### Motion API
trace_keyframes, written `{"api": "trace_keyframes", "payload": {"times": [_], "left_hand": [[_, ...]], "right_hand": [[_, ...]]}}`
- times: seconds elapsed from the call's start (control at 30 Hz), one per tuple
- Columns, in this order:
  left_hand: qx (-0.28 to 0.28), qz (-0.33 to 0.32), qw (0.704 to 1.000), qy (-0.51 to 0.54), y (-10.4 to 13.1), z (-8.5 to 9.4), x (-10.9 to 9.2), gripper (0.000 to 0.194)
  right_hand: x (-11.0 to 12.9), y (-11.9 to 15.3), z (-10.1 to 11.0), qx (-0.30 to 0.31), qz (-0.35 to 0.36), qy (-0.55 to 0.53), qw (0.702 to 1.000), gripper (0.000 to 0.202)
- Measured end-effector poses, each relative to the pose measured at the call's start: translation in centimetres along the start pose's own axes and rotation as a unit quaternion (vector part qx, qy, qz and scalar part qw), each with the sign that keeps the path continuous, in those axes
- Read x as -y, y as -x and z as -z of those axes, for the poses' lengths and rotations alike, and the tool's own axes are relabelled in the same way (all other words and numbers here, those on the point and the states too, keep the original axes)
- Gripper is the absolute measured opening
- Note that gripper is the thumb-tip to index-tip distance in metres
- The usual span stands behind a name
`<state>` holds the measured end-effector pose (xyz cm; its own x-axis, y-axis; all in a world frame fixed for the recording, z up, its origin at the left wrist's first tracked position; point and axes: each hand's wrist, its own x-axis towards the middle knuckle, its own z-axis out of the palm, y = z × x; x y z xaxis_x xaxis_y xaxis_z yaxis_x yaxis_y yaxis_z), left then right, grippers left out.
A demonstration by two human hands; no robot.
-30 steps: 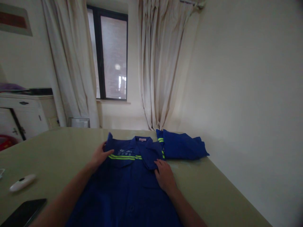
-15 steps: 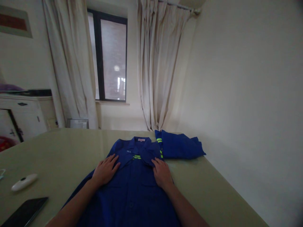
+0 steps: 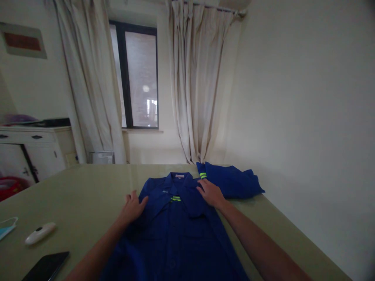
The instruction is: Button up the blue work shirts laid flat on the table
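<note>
A blue work jacket (image 3: pixel 175 226) lies front side up on the table, its collar pointing away from me and a yellow-green stripe showing at the chest opening. My left hand (image 3: pixel 133 207) is at the jacket's left edge below the shoulder, fingers apart; I cannot tell whether it touches the cloth. At the right shoulder is my right hand (image 3: pixel 211 192), its fingertips by the jacket's edge and close to a folded blue garment (image 3: pixel 234 182) with yellow-green stripes. The fingers of this hand are stretched out and hold nothing that I can see.
On the left of the green table (image 3: pixel 96 203) lie a white oval device (image 3: pixel 40 233), a black phone (image 3: pixel 47 267) and a face mask (image 3: pixel 7 230). A white cabinet (image 3: pixel 43 152) stands beyond the table on the left. The wall (image 3: pixel 307 136) borders its right side.
My right hand has moved up and outward from the chest to the right shoulder. My left hand has shifted slightly outward to the jacket's edge. The view has tilted up and turned slightly left.
</note>
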<state>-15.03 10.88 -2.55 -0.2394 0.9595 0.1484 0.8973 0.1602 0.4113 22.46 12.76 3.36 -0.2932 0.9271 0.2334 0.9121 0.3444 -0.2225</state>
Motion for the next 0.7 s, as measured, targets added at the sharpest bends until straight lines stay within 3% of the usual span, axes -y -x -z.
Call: {"api": "trace_keyframes", "payload": {"times": [0.13, 0.23, 0.33, 0.47, 0.53, 0.6, 0.7], "left_hand": [[-0.01, 0.033, 0.999, -0.006, -2.2, -0.5, -0.4, 0.071], [-0.011, 0.03, 0.999, -0.004, -3.3, -0.8, -0.7, 0.061], [-0.001, 0.014, 1.0, -0.006, -4.0, -0.9, -0.7, 0.044], [0.002, 0.004, 1.0, -0.023, -3.7, -0.3, -1.6, 0.048], [-0.011, -0.009, 0.999, -0.041, -2.4, 0.2, -2.4, 0.054], [-0.011, -0.062, 0.996, -0.07, 0.2, 0.8, -2.7, 0.06], [0.082, -0.198, 0.974, -0.078, 6.2, 1.2, -0.6, 0.061]], "right_hand": [[-1.1, -4.0, -0.3, 0.033, 0.033, 0.001, 0.999, 0.062], [-1.8, -6.0, -0.4, 0.062, 0.038, 0.013, 0.997, 0.041], [-2.7, -7.1, 0.0, 0.041, -0.011, 0.042, 0.998, 0.022], [-3.3, -7.0, 1.0, -0.009, -0.076, 0.063, 0.995, 0.028], [-2.6, -5.9, 1.4, -0.03, -0.077, 0.06, 0.995, 0.038], [-1.2, -3.4, 1.6, -0.053, -0.056, 0.048, 0.996, 0.044], [0.5, 4.5, 1.2, -0.083, -0.006, -0.018, 0.996, 0.042]]}}
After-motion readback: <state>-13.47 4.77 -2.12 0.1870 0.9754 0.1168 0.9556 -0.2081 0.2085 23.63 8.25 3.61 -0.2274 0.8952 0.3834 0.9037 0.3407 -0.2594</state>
